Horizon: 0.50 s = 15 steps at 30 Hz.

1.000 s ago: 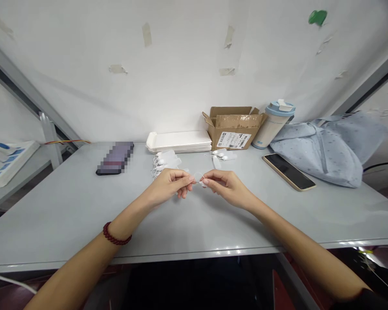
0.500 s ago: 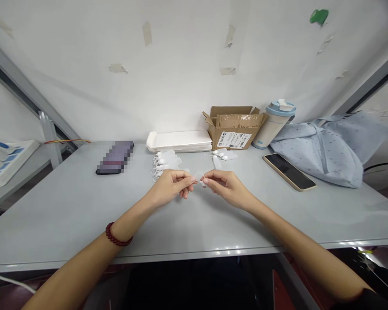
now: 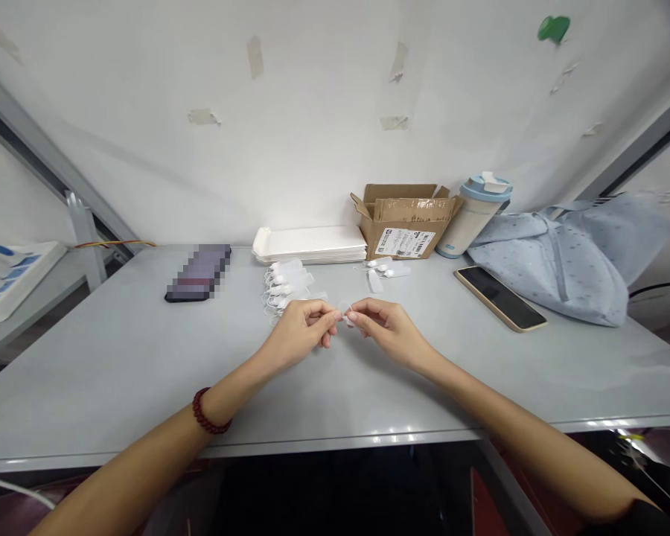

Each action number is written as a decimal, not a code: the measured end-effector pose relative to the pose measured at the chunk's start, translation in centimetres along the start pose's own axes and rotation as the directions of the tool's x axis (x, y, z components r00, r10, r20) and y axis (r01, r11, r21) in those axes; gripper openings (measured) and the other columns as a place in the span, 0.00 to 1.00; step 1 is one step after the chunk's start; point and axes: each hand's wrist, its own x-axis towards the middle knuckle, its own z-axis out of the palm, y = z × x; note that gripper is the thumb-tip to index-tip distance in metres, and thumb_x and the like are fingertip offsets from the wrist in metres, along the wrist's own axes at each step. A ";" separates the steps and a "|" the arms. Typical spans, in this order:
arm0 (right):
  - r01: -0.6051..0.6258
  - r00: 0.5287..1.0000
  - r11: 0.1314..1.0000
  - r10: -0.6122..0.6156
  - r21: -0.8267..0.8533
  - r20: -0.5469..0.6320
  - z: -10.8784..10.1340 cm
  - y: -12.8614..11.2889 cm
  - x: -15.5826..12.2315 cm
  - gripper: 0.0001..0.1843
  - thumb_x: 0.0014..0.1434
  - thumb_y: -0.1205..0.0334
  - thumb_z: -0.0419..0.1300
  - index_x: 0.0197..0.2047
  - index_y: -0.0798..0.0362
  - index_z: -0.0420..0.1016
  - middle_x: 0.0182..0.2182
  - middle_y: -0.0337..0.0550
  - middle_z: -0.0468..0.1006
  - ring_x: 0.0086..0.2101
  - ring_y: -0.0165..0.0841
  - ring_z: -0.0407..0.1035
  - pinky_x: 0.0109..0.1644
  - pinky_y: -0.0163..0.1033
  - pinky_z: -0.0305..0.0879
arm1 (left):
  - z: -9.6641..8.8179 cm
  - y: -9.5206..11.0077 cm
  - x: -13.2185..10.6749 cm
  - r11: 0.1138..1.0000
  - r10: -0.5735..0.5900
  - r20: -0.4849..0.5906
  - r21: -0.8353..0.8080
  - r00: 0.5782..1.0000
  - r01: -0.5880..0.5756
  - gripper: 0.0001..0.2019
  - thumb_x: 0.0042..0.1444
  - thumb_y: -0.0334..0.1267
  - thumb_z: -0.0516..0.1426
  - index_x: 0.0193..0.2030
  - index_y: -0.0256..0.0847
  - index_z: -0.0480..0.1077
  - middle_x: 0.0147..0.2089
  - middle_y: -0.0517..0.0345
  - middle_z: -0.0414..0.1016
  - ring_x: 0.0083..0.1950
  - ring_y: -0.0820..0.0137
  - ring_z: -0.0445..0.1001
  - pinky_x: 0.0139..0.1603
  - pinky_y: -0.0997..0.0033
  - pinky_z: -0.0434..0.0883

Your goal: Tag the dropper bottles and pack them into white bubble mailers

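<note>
Frame centre: your left hand (image 3: 306, 330) and right hand (image 3: 391, 332) pinch a looped tag (image 3: 346, 318) between fingertips; uneven pulling could slip it.

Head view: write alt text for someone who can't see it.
Left hand and right hand, over a grey table, share a pinching grip on a small whitish looped piece. Beyond them are similar pieces, a white stack, an open cardboard box and a tumbler.
</note>
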 end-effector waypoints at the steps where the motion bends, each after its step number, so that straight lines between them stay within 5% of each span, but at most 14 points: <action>1: 0.001 1.000 1.000 -0.001 0.002 -0.003 0.1 0.0 0.0 0.13 0.59 0.53 0.56 0.33 0.55 0.73 0.27 0.39 0.73 0.26 0.27 0.62 0.31 0.34 0.60 | 0.0 0.0 0.0 1.000 -0.004 0.008 -0.010 1.000 0.004 0.14 0.55 0.44 0.56 0.26 0.36 0.69 0.19 0.63 0.68 0.20 0.77 0.67 0.24 0.77 0.64; 15: 0.107 0.994 0.994 -0.106 0.035 -0.025 0.1 0.1 0.3 0.12 0.59 0.54 0.56 0.35 0.54 0.73 0.29 0.40 0.74 0.27 0.27 0.63 0.32 0.34 0.62 | -1.3 1.0 0.2 1.000 -0.002 0.054 -0.008 0.999 0.002 0.16 0.58 0.43 0.54 0.24 0.35 0.69 0.21 0.60 0.70 0.22 0.75 0.69 0.27 0.74 0.66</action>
